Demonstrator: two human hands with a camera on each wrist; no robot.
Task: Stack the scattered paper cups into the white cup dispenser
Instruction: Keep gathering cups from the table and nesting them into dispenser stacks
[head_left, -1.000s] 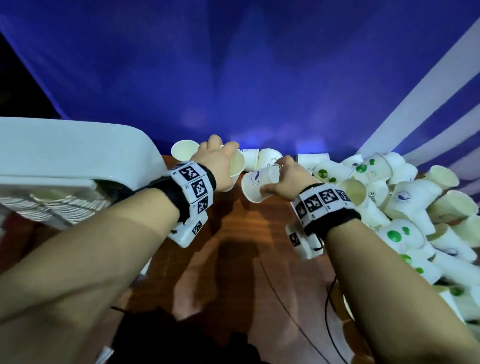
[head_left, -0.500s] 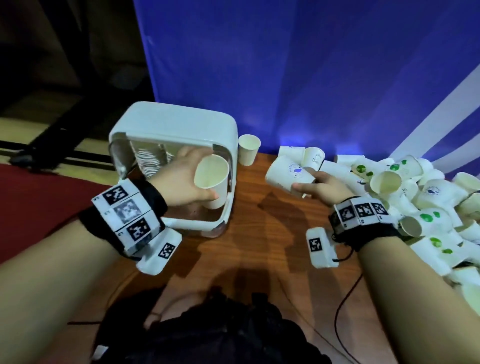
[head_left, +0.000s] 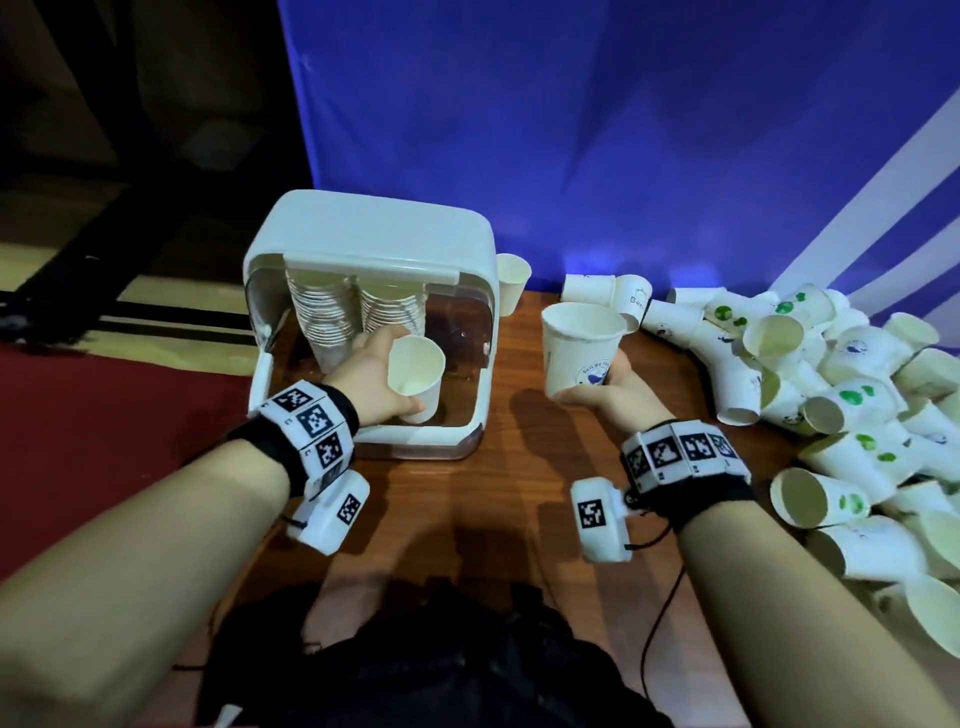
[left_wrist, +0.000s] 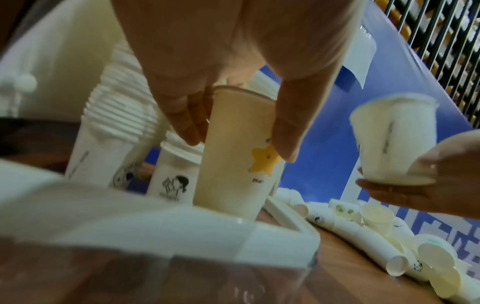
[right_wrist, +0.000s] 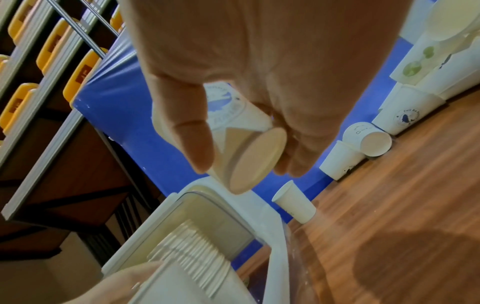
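The white cup dispenser (head_left: 374, 234) stands at the table's left with two hanging stacks of cups (head_left: 324, 312) inside. My left hand (head_left: 382, 374) reaches into its open front and grips an upright paper cup (head_left: 415, 371); in the left wrist view this cup (left_wrist: 233, 160) carries a yellow star, thumb and fingers around its upper part. My right hand (head_left: 602, 389) holds a second cup (head_left: 579, 348) with a blue print, upright, to the right of the dispenser. In the right wrist view thumb and fingers pinch this cup (right_wrist: 249, 144) near its base.
A big heap of loose paper cups (head_left: 831, 395) covers the table's right side. One cup (head_left: 511, 280) stands behind the dispenser's right corner, two more lie by the blue backdrop (head_left: 623, 130). Bare wooden tabletop (head_left: 519, 493) lies between my forearms. A black bag (head_left: 415, 660) sits at the near edge.
The view has swung from the cup heap to the dispenser. My left hand carried its cup left and into the dispenser's opening; my right hand followed with its cup, turning it upright.
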